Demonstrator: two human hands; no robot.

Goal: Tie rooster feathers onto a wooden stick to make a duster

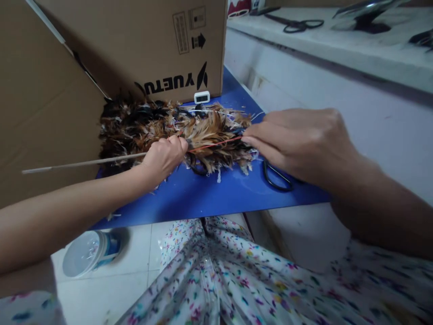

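Observation:
My left hand (166, 155) is wrapped round a thin pale stick (84, 162), whose bare end points out to the left. Brown feathers (209, 131) fan out just right of this fist. From there a red string (216, 144) runs taut to my right hand (291, 140), which pinches its other end between thumb and fingers. Behind and beneath lies a pile of brown and black feathers (125, 124), partly covered by my left hand. Scissors with black handles (277, 177) lie just below my right hand, their blades hidden.
The blue tabletop (189, 194) carries a small white digital display (202, 97). A large cardboard box (135, 49) stands behind and to the left. On the right ledge (331, 40) rest more scissors (297, 25). A white bucket (84, 255) is on the floor.

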